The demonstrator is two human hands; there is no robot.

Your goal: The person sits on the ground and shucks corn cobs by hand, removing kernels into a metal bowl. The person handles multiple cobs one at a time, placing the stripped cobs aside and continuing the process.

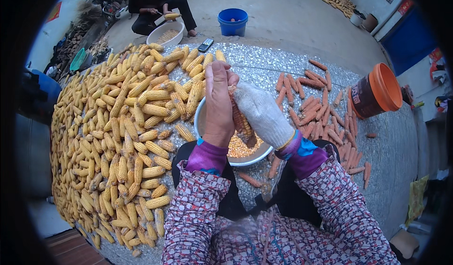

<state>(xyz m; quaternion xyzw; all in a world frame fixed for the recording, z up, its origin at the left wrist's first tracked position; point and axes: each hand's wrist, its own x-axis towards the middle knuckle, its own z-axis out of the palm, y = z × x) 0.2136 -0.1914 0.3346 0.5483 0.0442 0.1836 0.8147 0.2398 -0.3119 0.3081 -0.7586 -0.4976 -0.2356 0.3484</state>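
Note:
A partly shelled corn cob (242,121) is held between my two hands, tilted over a metal basin (247,162). Bare reddish cob shows along its upper part, and yellow kernels remain lower down. My left hand (219,105), ungloved, grips the cob from the left with the thumb pointing up. On my right hand (262,112) is a white knitted glove, closed around the cob's other side; its fingertips are hidden. Loose corn kernels (244,146) lie in the basin between my knees.
Unshelled corn ears (120,141) spread widely on my left. Bare cobs (318,120) lie on my right beside a tipped orange bucket (375,91). Ahead are a mobile phone (205,45), a blue bucket (233,22) and a seated person (152,3) holding corn over a white basin (179,35).

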